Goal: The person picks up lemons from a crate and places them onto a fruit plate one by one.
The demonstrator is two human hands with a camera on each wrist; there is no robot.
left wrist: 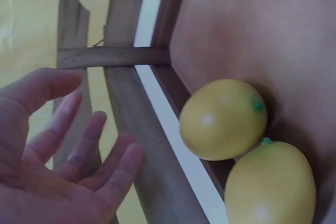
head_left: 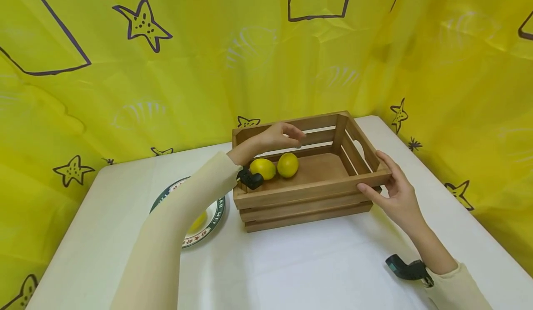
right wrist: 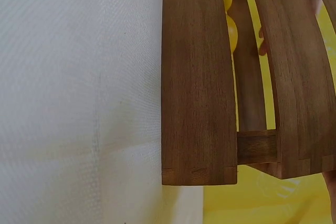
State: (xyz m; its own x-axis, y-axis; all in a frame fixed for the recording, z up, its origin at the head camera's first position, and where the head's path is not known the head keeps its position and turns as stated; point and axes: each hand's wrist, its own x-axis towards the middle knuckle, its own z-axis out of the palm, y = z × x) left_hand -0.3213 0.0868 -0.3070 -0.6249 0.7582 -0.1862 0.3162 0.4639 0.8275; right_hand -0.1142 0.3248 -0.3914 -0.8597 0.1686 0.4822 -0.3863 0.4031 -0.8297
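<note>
Two yellow lemons, one on the left (head_left: 263,167) and one beside it (head_left: 288,164), lie in the left part of a slatted wooden crate (head_left: 301,196). My left hand (head_left: 278,136) hovers over the crate, behind the lemons, its fingers loosely bent around nothing. The left wrist view shows the hand (left wrist: 68,161) apart from both lemons, one nearer lemon (left wrist: 223,120) and another (left wrist: 270,187), each with a green tip. At the crate's front right corner my right hand (head_left: 397,199) grips the top rail, thumb on the front and fingers at the side.
Left of the crate stands a round plate (head_left: 219,213) with a green patterned rim, partly hidden by my left sleeve. A yellow piece (head_left: 198,222) shows on it. White cloth covers the table (head_left: 291,263); a yellow patterned curtain (head_left: 187,69) hangs behind.
</note>
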